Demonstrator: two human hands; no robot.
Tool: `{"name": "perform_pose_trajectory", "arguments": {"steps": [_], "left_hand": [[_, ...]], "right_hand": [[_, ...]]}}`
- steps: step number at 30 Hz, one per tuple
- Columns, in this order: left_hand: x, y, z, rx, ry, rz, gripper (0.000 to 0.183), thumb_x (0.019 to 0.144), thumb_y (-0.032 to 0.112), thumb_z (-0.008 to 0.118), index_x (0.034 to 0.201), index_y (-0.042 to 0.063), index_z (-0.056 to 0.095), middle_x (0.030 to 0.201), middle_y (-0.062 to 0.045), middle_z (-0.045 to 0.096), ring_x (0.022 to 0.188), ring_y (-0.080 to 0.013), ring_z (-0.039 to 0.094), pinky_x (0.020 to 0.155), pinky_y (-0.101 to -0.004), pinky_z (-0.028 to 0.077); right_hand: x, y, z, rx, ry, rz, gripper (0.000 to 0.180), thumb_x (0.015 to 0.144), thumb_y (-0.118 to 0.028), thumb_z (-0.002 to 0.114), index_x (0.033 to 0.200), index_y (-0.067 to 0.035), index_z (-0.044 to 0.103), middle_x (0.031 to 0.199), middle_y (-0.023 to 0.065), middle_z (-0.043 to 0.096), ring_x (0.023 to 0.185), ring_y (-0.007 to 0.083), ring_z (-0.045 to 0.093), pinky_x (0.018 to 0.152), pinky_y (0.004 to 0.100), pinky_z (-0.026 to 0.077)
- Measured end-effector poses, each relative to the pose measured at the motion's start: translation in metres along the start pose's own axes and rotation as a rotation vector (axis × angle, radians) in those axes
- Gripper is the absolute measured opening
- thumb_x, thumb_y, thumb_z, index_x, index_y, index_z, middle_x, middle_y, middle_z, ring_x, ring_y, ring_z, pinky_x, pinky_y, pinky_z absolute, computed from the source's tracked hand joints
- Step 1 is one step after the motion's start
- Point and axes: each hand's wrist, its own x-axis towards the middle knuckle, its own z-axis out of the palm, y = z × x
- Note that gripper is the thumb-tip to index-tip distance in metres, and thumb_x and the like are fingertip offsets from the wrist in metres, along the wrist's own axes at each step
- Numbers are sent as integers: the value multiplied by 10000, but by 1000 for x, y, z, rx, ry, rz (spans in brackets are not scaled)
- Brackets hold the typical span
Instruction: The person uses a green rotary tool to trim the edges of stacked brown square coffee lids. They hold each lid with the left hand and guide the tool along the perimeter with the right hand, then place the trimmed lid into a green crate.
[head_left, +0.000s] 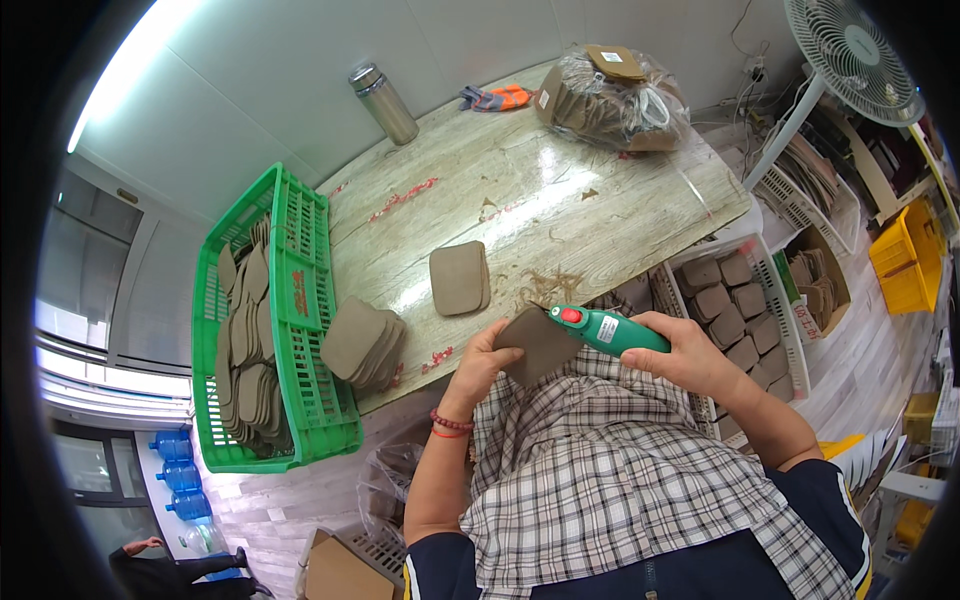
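Observation:
My left hand (484, 364) pinches a flat brown-grey pad (538, 346) with rounded corners at the table's near edge. In my right hand (667, 352) is a green handheld electric trimmer (615, 331) with a red switch, its thin tip at the pad's upper corner. Thin brown trimmings (553, 285) lie on the table just beyond. A short stack of similar pads (459, 277) rests farther left, and a taller, leaning stack (364, 341) stands beside the green plastic crate (279, 300), which holds many more pads.
On the wooden-topped table (420, 217) are a steel flask (384, 105), an orange-grey glove (495, 98) and a plastic bag of brown pads (615, 101). A white crate (787, 352) of pads stands at right, below a fan (859, 49). Another person (176, 570) is at lower left.

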Motion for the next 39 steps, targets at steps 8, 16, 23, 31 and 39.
{"name": "perform_pose_trajectory", "arguments": {"steps": [8, 16, 23, 31, 39], "left_hand": [[-10, 14, -21, 298, 322, 281, 257, 754, -91, 693, 940, 40, 574, 826, 10, 623, 753, -67, 581, 671, -223, 487], [-23, 22, -36, 78, 283, 257, 206, 758, -81, 736, 911, 29, 653, 858, -12, 687, 782, -87, 636, 720, -226, 517], [-24, 23, -34, 167, 218, 213, 221, 805, -49, 702, 993, 32, 618, 886, -16, 670, 796, -84, 623, 727, -227, 511], [-22, 30, -22, 265, 188, 199, 210, 842, -17, 667, 1028, 36, 584, 911, -5, 642, 823, -74, 602, 733, -215, 493], [-21, 29, -12, 285, 223, 229, 284, 782, -42, 695, 1035, 35, 593, 882, -17, 657, 819, -82, 614, 725, -235, 503]], "right_hand": [[1, 3, -4, 86, -89, 107, 488, 859, -351, 744, 1166, 10, 629, 856, 75, 655, 752, 138, 619, 684, 282, 505], [4, 5, 1, 257, -186, 158, 451, 873, -329, 735, 1150, 12, 633, 810, 42, 629, 675, 87, 580, 592, 245, 487], [1, 3, 1, 136, -177, 123, 504, 851, -360, 748, 1178, 5, 631, 829, 64, 638, 708, 119, 602, 635, 278, 508], [1, -3, -3, -148, -145, 25, 601, 817, -467, 745, 1189, -7, 636, 882, 138, 686, 805, 219, 682, 742, 343, 535], [5, 2, 1, -166, -158, 18, 575, 814, -427, 767, 1173, -1, 627, 889, 123, 675, 809, 200, 657, 742, 333, 522]]}}
